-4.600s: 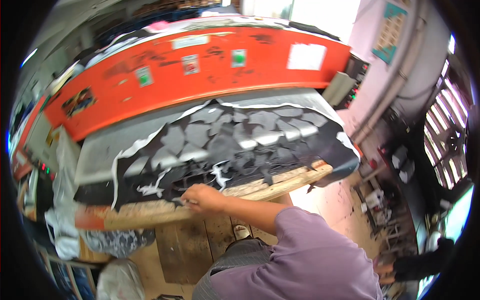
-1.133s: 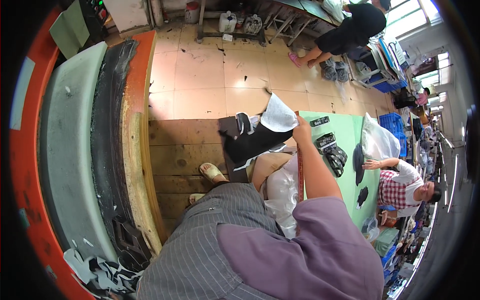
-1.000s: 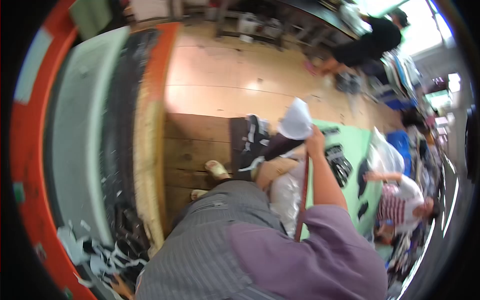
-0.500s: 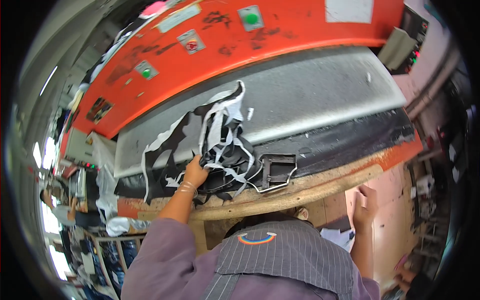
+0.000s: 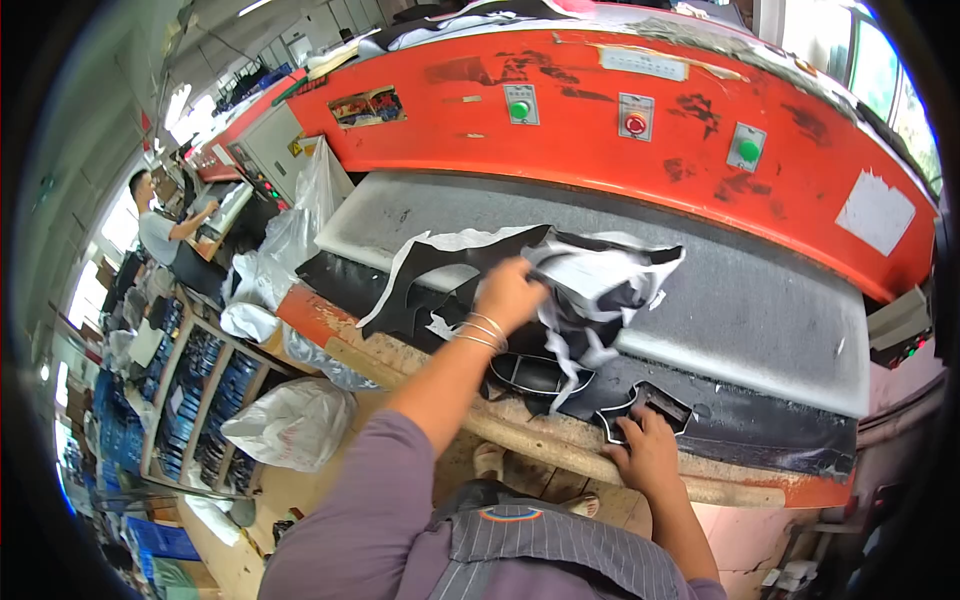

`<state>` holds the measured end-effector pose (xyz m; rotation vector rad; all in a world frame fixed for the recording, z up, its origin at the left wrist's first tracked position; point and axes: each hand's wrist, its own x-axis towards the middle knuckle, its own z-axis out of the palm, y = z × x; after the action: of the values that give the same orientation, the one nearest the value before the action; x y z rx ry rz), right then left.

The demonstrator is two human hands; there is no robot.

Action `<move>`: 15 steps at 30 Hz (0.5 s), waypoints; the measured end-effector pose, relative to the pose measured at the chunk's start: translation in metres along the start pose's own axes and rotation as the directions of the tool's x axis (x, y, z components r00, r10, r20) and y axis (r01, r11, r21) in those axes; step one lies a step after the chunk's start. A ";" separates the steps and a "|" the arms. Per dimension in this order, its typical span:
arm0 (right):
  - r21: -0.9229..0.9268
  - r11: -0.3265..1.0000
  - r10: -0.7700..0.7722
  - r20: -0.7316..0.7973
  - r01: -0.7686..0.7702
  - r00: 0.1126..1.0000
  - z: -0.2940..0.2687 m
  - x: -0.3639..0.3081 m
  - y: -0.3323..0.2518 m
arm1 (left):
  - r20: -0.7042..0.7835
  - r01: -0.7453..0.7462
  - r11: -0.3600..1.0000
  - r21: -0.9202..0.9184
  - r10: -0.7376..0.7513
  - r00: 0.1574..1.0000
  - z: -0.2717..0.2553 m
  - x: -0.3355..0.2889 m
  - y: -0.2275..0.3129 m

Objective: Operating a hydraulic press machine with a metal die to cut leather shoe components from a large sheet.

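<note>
A tangled bundle of black-and-white cut-out sheet scraps [image 5: 600,275] hangs over the front of the grey press bed. My left hand [image 5: 510,295] is closed on the bundle's left part, with strips trailing to both sides. At the front edge, my right hand [image 5: 648,450] has its fingers bent over the near rim of a metal cutting die [image 5: 660,400], an angular frame. A second, rounded cutting die [image 5: 540,375] lies to its left, below the scraps, partly covered by a hanging strip.
Behind the grey bed [image 5: 740,320] rises a red machine beam [image 5: 440,135] with green and red buttons. A worn wooden edge [image 5: 540,435] runs along the front. At left are a white sack [image 5: 295,425], a rack of dark blue items [image 5: 205,390] and another person [image 5: 165,235].
My right hand has come from beside the bench onto the angular cutting die. My left hand still grips the scraps, now gathered higher over the bed. The view has turned left.
</note>
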<state>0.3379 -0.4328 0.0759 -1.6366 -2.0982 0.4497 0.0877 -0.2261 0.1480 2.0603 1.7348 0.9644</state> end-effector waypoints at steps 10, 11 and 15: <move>-0.128 0.986 0.120 0.069 -0.110 0.990 0.017 0.036 -0.046 | -0.309 0.201 0.701 -0.684 -0.528 0.791 -0.232 0.049 -0.335; -0.042 0.981 0.195 0.150 -0.191 0.969 0.015 0.046 -0.052 | -0.214 0.262 0.637 -0.725 -0.570 0.793 -0.253 0.040 -0.388; -0.458 0.813 0.542 0.374 -0.359 0.752 -0.002 0.132 -0.114 | 0.176 0.529 0.677 -0.512 -0.520 0.836 -0.213 0.046 -0.394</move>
<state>0.2179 -0.3331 0.1535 -2.5120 -2.1951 0.7393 -0.3475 -0.1312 0.0827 1.1082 1.6444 1.0709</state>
